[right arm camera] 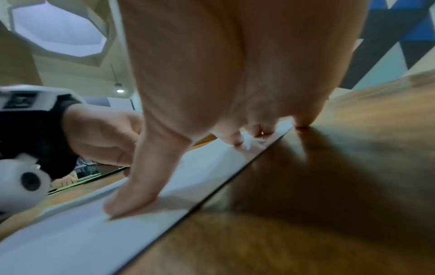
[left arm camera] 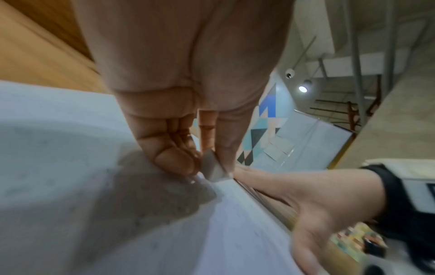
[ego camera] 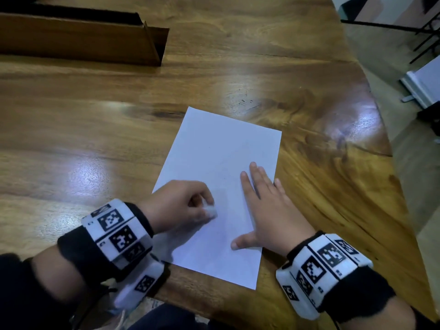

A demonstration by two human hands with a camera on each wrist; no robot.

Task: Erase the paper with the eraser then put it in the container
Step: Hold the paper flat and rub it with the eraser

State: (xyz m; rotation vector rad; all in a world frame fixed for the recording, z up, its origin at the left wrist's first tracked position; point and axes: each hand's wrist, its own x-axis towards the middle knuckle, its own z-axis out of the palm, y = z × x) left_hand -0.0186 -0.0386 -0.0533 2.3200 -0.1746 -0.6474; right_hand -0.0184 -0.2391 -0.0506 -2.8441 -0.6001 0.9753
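A white sheet of paper [ego camera: 221, 163] lies on the wooden table [ego camera: 95, 115], near its front edge. My left hand [ego camera: 181, 203] pinches a small white eraser [ego camera: 211, 211] and holds it down on the paper's lower left part; the left wrist view shows the eraser [left arm camera: 213, 169] between thumb and fingertips, touching the paper [left arm camera: 70, 167]. My right hand [ego camera: 264, 206] lies flat with straight, spread fingers on the paper's right side, the little finger over the edge. In the right wrist view its thumb and fingertips press the paper [right arm camera: 82, 232]. A long wooden container [ego camera: 83, 36] stands at the far left.
The table's right edge [ego camera: 390, 151] runs diagonally, with floor and furniture beyond it. Bare wood lies between the paper and the container. Both wrists wear black bands with white marker blocks.
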